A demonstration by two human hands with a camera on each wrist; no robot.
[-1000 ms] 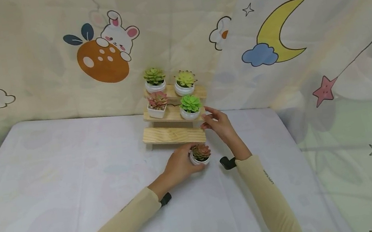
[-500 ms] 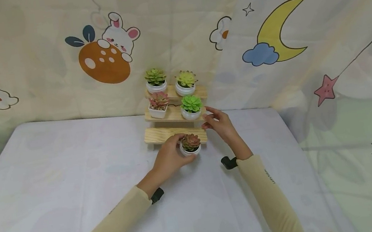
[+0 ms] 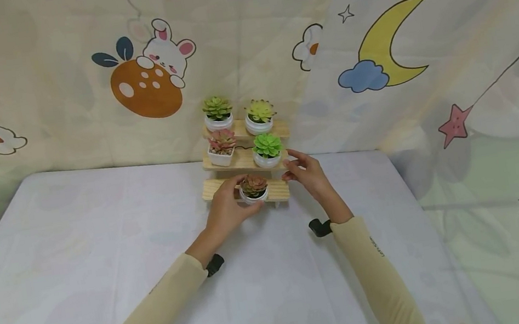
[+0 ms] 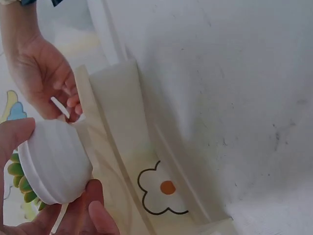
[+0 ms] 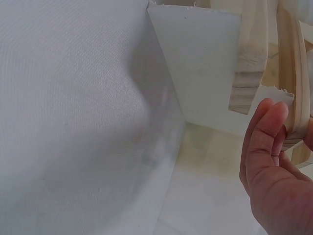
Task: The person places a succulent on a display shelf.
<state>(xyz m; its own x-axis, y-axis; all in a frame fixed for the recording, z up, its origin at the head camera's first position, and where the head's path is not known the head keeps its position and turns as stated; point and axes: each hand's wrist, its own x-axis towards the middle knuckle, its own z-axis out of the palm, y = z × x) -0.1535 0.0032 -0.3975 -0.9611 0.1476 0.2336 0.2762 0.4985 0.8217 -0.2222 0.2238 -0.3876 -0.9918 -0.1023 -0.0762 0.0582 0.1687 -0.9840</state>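
Note:
My left hand (image 3: 227, 206) grips the white round pot of a reddish-brown succulent (image 3: 254, 186), fingers and thumb around its sides. That pot (image 4: 56, 161) is over the bottom step of a three-tier wooden plant stand (image 3: 213, 189); whether it touches the board I cannot tell. My right hand (image 3: 310, 174) holds the right end of the middle step, its fingers (image 5: 266, 127) on one side of the board and the thumb partly out of view. On the middle step stand a pink succulent (image 3: 222, 145) in a square pot and a bright green succulent (image 3: 268, 150).
Two green succulents, one at left (image 3: 218, 113) and one at right (image 3: 260, 116), stand on the top step. A white cloth covers the table (image 3: 117, 248). Close behind the stand hangs a printed curtain (image 3: 241, 31).
My left hand has carried the reddish-brown succulent up and left, from in front of the stand to over its bottom step. The right hand has stayed at the middle step.

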